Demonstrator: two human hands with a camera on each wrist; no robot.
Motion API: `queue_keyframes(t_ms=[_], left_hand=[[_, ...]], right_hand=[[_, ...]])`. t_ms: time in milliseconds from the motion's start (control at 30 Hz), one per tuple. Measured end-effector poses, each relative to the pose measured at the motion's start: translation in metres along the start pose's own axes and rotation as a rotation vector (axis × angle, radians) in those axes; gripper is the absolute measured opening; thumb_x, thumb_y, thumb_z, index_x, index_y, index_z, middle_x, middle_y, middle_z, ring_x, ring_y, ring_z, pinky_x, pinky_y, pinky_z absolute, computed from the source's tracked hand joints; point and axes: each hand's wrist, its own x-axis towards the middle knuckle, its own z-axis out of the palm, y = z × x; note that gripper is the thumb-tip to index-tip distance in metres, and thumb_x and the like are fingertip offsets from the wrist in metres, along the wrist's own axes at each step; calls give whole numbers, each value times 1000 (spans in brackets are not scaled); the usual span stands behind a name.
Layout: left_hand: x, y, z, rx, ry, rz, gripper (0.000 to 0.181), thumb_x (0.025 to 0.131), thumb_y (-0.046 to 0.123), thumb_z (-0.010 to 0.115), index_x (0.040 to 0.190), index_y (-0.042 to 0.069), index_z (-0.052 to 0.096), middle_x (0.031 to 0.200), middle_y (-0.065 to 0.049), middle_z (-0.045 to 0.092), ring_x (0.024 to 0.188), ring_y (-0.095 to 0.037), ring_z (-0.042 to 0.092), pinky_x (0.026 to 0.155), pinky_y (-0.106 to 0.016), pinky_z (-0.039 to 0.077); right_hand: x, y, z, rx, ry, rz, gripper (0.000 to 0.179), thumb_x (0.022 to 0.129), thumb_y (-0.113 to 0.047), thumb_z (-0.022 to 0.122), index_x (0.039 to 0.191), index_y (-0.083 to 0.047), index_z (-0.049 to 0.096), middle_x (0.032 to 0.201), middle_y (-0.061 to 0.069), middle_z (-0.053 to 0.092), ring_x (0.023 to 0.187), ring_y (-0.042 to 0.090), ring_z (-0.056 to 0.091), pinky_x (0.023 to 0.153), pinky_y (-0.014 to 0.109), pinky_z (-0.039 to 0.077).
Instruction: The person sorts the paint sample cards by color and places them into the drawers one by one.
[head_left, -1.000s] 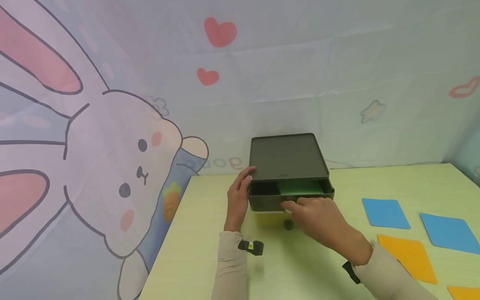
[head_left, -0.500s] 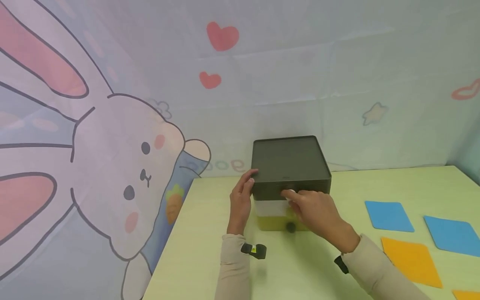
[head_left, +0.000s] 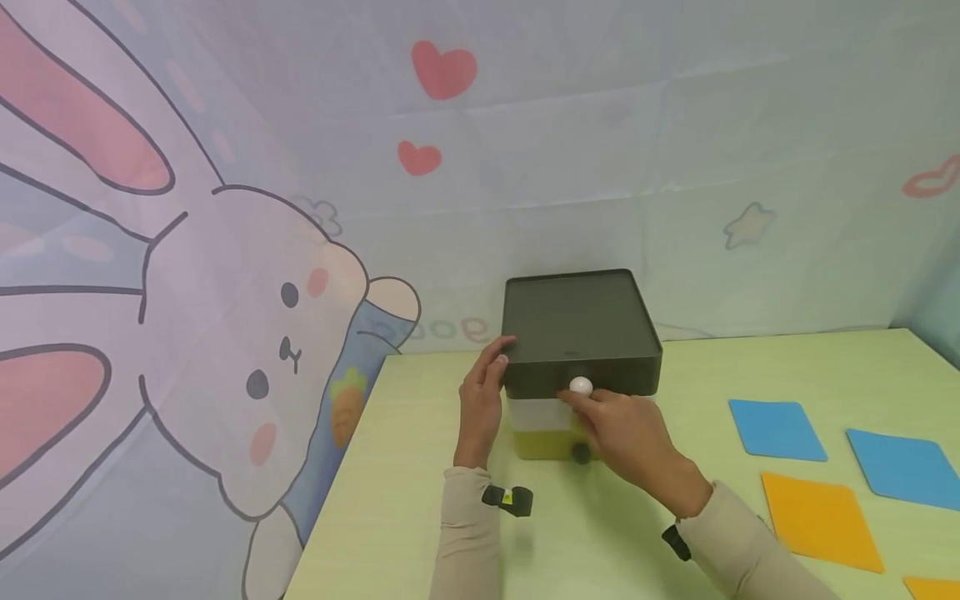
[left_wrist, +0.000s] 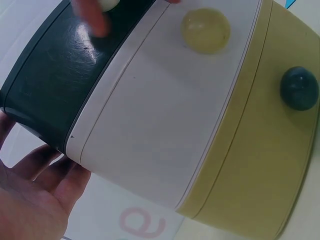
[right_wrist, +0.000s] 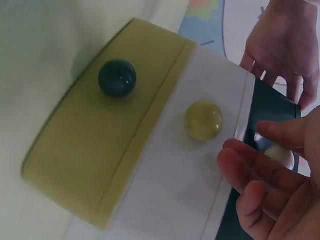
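Note:
A small three-tier drawer box stands on the table, with a dark green top tier [head_left: 577, 317], a white middle tier [left_wrist: 145, 110] and a yellow bottom tier [right_wrist: 95, 145]. Its dark green drawer is pushed in flush. My left hand [head_left: 480, 408] rests against the box's left side, fingers along the top tier. My right hand [head_left: 633, 437] is at the front, thumb and fingers apart just below the round white knob [head_left: 581, 385] of the top drawer, not gripping it. The middle drawer has a yellow knob [right_wrist: 203, 121], the bottom one a dark green knob [right_wrist: 117, 78].
On the table's right lie two blue square sheets [head_left: 778, 430] and an orange sheet [head_left: 821, 521], with part of another orange sheet [head_left: 933, 587] at the frame's edge. A cloth with a printed rabbit [head_left: 247, 333] hangs behind the table [head_left: 420, 433].
The top drawer was partly out, showing something green inside, and has been pushed in. My right hand has since let go of the white knob and dropped slightly. My left hand stays put.

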Motion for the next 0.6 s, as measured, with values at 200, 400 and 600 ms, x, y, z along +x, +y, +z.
queue_keyframes(t_ms=[200, 400, 600], left_hand=[[-1, 1, 1, 8, 2, -7, 32, 105, 33, 47, 133, 35, 64, 149, 10, 55, 140, -17, 51, 114, -47, 44], [1, 1, 2, 9, 15, 4, 32, 106, 34, 46, 133, 35, 64, 148, 10, 56, 141, -17, 50, 115, -47, 43], [1, -1, 3, 22, 13, -7, 32, 105, 37, 46, 133, 39, 63, 149, 11, 55, 141, -17, 50, 115, -48, 43]], right_hand=[[-12, -2, 9, -22, -19, 34, 10, 82, -12, 78, 83, -19, 71, 60, -4, 57, 47, 11, 48, 39, 28, 35], [-15, -3, 15, 15, -93, 61, 21, 74, -6, 80, 88, -19, 70, 59, -5, 54, 47, 8, 36, 39, 28, 35], [-18, -2, 23, 46, -100, 81, 29, 70, -1, 80, 90, -18, 70, 61, -4, 57, 48, 11, 41, 41, 29, 38]])
